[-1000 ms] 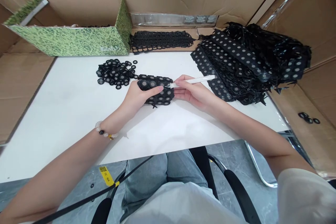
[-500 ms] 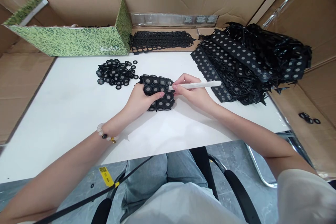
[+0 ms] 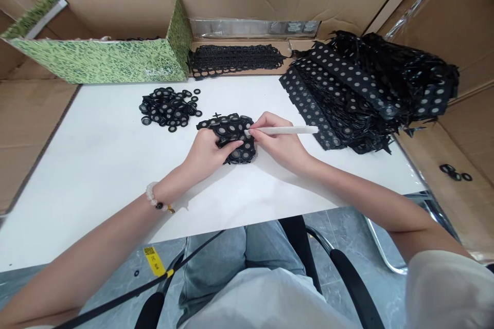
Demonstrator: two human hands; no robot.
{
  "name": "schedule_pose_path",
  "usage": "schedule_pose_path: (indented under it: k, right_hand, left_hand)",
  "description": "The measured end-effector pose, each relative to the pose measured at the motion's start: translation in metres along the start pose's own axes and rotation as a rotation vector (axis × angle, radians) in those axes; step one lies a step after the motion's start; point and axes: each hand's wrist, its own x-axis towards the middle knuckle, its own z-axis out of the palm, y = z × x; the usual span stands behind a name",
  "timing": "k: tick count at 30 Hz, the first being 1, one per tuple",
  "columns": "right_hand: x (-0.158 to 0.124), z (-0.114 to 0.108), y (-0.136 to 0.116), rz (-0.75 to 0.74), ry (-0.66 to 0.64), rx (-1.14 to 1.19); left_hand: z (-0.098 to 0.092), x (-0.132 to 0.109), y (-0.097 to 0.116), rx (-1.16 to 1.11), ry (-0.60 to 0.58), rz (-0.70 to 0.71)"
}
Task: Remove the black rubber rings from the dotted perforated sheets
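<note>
My left hand (image 3: pixel 206 153) grips a black sheet of round pieces with grey centres (image 3: pixel 233 128), its thumb lying across the front and its fingers hidden behind. The sheet is bent and bunched near that thumb. In my right hand (image 3: pixel 281 146) is a slim white pen-like tool (image 3: pixel 289 130), pinched between thumb and fingers. The tool's tip is at the sheet's right part; whether it touches a piece I cannot tell. Left of the sheet, a pile of loose black rings (image 3: pixel 168 108) lies on the white table (image 3: pixel 116 149).
A green patterned box (image 3: pixel 104 61) stands at the back left. Behind the table lies a black perforated strip (image 3: pixel 237 59). Many black dotted sheets (image 3: pixel 355 87) are heaped at the right. Several black rings (image 3: pixel 455 172) lie on cardboard at the far right.
The sheet, flatter before, is now bent and bunched, with its upper left edge spread out. My left hand has turned slightly, and the white tool has shifted a little to the left.
</note>
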Motion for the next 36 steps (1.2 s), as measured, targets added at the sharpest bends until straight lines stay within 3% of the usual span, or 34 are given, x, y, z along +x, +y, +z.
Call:
schedule_pose_path:
  k: [3,7,11,16,36]
  right_hand:
    - [0.002,-0.001,0.001,0.013,-0.028,0.041]
    - [0.004,-0.005,0.0,0.021,-0.019,0.203]
    - [0.006,-0.009,-0.007,0.058,-0.036,0.339]
    - [0.005,-0.006,-0.006,0.065,-0.098,0.369]
    - [0.0,-0.004,-0.005,0.076,-0.137,0.414]
  left_hand:
    - [-0.003,0.002,-0.003,0.065,-0.032,0.048]
    - [-0.008,0.005,0.001,0.055,0.039,-0.144]
    - [-0.011,0.007,0.008,-0.18,0.089,-0.295]
    - [-0.007,0.009,0.005,-0.457,0.005,-0.379]
    - [-0.003,0.005,0.01,-0.534,0.115,-0.412]
